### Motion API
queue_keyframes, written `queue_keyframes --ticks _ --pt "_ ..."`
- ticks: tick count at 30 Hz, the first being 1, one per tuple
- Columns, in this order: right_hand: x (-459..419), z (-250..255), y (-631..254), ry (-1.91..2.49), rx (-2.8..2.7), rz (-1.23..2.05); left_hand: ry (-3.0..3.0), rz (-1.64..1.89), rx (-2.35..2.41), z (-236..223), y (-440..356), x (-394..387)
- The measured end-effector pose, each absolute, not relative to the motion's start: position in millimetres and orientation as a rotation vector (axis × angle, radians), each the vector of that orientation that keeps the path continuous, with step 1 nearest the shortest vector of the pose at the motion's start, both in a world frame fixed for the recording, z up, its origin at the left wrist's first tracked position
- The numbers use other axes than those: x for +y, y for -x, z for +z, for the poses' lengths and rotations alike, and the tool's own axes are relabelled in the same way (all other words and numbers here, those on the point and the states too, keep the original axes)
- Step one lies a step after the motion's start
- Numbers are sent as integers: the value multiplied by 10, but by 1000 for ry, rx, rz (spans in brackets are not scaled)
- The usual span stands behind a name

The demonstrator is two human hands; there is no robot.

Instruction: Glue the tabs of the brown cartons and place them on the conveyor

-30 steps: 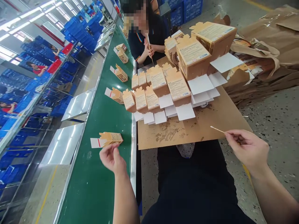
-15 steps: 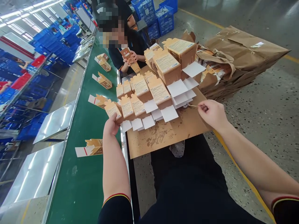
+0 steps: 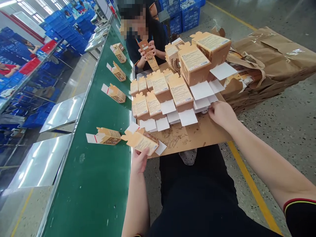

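Note:
My left hand [image 3: 140, 159] grips a small tan carton [image 3: 143, 142], thumb on its printed panel. The carton is tilted at the table's near left corner, its end flaps standing out. My right hand [image 3: 222, 115] is closed in a pinch beside the white flaps [image 3: 202, 90] of the stacked cartons. A thin pale stick showed in this pinch earlier; now it is mostly hidden. By these fingertips, partly under the flaps, lies a small round clear-looking thing [image 3: 204, 111]. Rows of cartons [image 3: 160, 84] lean on the brown cardboard sheet [image 3: 182, 136].
Several opened cartons [image 3: 108, 136] lie on the green belt [image 3: 98, 184] to the left. Across the table a co-worker [image 3: 150, 49] holds a carton [image 3: 151, 61]. Brown paper-wrapped stacks [image 3: 276, 56] stand at right, with blue crates [image 3: 190, 16] behind.
My left hand has drawn a carton out of the front row, toward me. My right hand has come closer to the white flaps and the round thing. The view has shifted.

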State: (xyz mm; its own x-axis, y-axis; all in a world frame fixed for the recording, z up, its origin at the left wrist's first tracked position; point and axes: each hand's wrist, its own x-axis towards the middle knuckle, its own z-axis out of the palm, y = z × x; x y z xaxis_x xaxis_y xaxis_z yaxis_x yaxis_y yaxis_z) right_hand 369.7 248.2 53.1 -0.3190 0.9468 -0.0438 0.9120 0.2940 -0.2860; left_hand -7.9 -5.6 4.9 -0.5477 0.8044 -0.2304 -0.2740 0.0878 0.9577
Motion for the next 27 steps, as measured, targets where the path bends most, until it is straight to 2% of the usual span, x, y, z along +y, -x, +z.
queue_keyframes --ticks 6,13,18,27 --pt "1728 408 -4006 1502 -1924 323 -656 1526 1612 -147 -6 4" --pt "611 -76 -2964 934 -2011 851 -724 1478 1644 -167 -16 -4" --pt "587 -334 -2479 789 -2177 887 -763 1458 1665 -138 -71 -1" --pt "705 -261 -2717 862 -2069 833 -782 1456 1703 -183 -167 -75"
